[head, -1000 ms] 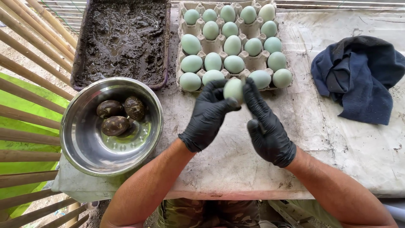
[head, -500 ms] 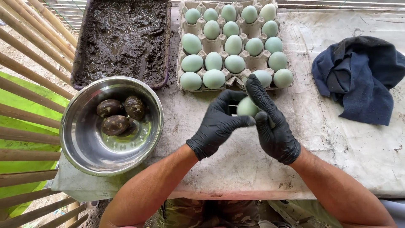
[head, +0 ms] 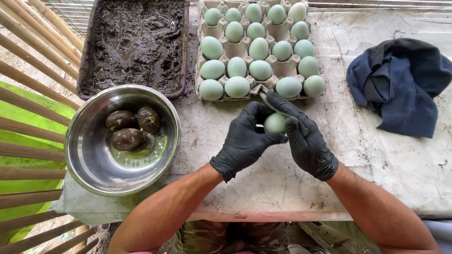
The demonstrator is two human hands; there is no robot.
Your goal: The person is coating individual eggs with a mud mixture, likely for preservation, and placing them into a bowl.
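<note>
Both of my hands wear black gloves and close together around one pale green egg (head: 274, 123) just in front of the grey egg tray (head: 221, 29). My left hand (head: 245, 140) cups the egg from the left; my right hand (head: 303, 138) covers it from the right and above. The tray holds several more pale green eggs (head: 237, 86). To the left, a steel bowl (head: 89, 162) holds three mud-coated eggs (head: 127, 138).
A dark tray of wet mud (head: 134, 44) lies at the back left, behind the bowl. A crumpled dark blue cloth (head: 400, 84) rests at the right on the stained white tabletop (head: 386, 160). Bamboo slats (head: 28, 66) run along the left side.
My hands lifted one egg off the tray's front row and drew it toward me, down over the tabletop. Bowl, mud tray and cloth stayed put.
</note>
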